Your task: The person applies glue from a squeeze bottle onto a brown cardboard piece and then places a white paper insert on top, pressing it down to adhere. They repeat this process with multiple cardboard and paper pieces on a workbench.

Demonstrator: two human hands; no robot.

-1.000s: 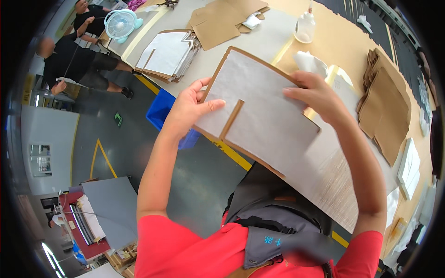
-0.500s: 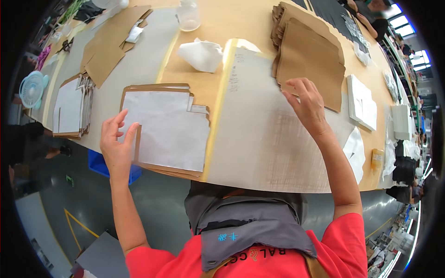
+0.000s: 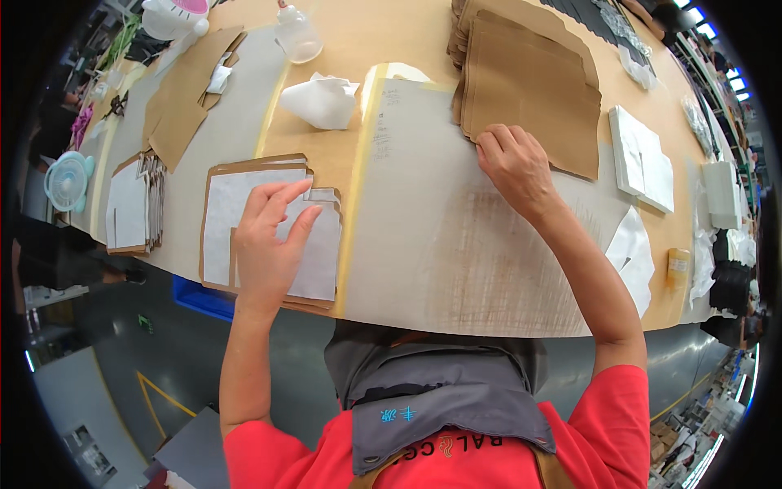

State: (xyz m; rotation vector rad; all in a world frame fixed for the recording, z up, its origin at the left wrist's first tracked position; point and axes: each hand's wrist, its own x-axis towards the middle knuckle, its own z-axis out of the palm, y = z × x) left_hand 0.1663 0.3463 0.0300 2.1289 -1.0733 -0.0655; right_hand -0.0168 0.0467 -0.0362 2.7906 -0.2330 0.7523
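A stack of brown cut sheets [image 3: 529,90] lies at the far right of centre, its edges uneven. At its near left corner, my right hand [image 3: 515,167] has its fingers bent and pressed together on the edge of a brown sheet; the fingertips are partly hidden. My left hand [image 3: 273,232] is over a pile of white-faced, brown-edged pieces [image 3: 314,273] with a notched corner. Its thumb and fingers are apart and nothing shows between them. The hand covers the pile's middle.
A crumpled white sheet [image 3: 322,102] and a clear squeeze bottle [image 3: 299,37] stand beyond the pile. More brown pieces [image 3: 175,114], a white-faced stack [image 3: 126,208] and a small fan [image 3: 67,181] are at left. White pieces [image 3: 639,159] and a yellowish bottle [image 3: 678,265] lie right.
My left hand has moved right, from the pile's left edge to over its middle. My right hand has come down onto the brown stack's near corner, its fingers closing. The whole view has shifted slightly.
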